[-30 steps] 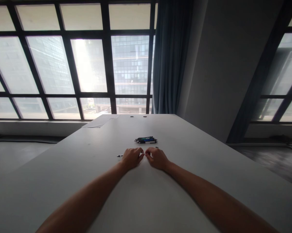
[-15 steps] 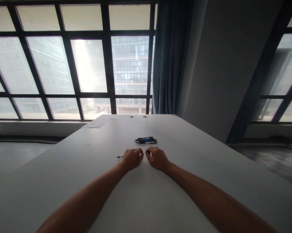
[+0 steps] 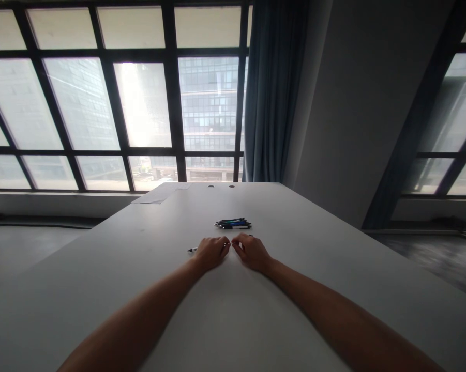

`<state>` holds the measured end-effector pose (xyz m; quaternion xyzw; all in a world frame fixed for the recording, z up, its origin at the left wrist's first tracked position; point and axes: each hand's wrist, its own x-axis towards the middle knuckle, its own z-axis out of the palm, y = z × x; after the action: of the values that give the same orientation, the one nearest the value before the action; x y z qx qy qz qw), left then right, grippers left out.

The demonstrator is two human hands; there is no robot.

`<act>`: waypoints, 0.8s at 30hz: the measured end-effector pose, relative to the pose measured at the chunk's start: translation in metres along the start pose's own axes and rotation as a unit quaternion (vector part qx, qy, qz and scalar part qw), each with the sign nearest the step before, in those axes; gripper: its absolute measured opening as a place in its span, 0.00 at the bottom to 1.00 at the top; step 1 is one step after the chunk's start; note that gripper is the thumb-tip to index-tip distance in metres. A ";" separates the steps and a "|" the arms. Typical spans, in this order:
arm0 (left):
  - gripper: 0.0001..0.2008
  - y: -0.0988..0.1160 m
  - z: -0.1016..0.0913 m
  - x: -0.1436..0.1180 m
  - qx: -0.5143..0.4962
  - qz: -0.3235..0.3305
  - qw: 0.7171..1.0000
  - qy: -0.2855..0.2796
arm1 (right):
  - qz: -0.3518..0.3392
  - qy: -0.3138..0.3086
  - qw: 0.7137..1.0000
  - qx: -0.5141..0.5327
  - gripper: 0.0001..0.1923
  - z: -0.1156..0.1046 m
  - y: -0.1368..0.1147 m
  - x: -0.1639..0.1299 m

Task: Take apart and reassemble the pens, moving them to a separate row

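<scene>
My left hand (image 3: pixel 212 251) is closed in the middle of the white table (image 3: pixel 233 310), its thumb and fingers pinched. From its left side sticks out the pale end and dark tip of a pen (image 3: pixel 193 250); the rest is hidden by the hand. Facing it, my right hand (image 3: pixel 252 251) is also closed, fingertips pinched almost against the left ones. Something tiny shows between the fingertips, too small to name. A small dark bit peeks out behind the right knuckles. Just beyond both hands lies a pile of several pens (image 3: pixel 233 223), mostly black and blue, on the tabletop.
White paper sheets (image 3: pixel 155 195) lie at the table's far left edge. Two dark round inserts (image 3: pixel 231 186) sit near the far end. Beyond are large black-framed windows (image 3: pixel 209 103), a blue curtain (image 3: pixel 269 103) and a grey wall (image 3: pixel 357 113).
My left hand and the pen end have shifted slightly to the right, bringing the fingertips of both hands closer together. The pile of pens looks the same.
</scene>
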<state>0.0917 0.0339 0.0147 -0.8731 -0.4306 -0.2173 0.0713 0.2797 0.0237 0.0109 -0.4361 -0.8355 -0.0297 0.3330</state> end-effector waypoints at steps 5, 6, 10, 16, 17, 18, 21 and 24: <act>0.14 0.000 0.000 0.000 -0.004 0.006 1.000 0.007 | 0.012 -0.006 1.000 -0.008 0.05 0.000 -0.001 0.001; 0.14 0.000 0.000 0.000 -0.003 0.006 1.000 0.009 | 0.015 -0.009 1.000 -0.011 0.05 0.000 -0.001 0.001; 0.13 0.000 0.001 0.000 -0.001 0.002 1.000 0.010 | 0.027 -0.022 0.999 -0.016 0.05 0.001 -0.001 0.001; 0.13 0.001 -0.001 0.001 -0.006 -0.013 1.000 0.000 | 0.043 -0.032 0.998 -0.024 0.06 0.001 -0.002 0.001; 0.14 0.001 -0.001 0.001 -0.007 -0.016 1.000 -0.002 | 0.051 -0.028 0.998 -0.026 0.06 0.002 -0.001 0.001; 0.14 0.000 -0.001 0.001 -0.009 -0.019 1.000 -0.005 | 0.061 -0.023 0.998 -0.027 0.05 0.002 0.000 0.001; 0.14 -0.001 -0.001 0.000 -0.017 -0.025 0.999 -0.017 | 0.103 0.008 0.994 -0.036 0.04 0.001 0.008 0.001; 0.15 -0.001 -0.001 0.000 -0.023 -0.028 0.999 -0.015 | 0.155 0.047 0.985 -0.056 0.04 -0.003 0.023 0.000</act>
<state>0.0904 0.0339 0.0152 -0.8652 -0.4511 -0.2156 0.0386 0.2983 0.0372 0.0078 -0.5766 -0.7382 -0.0446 0.3472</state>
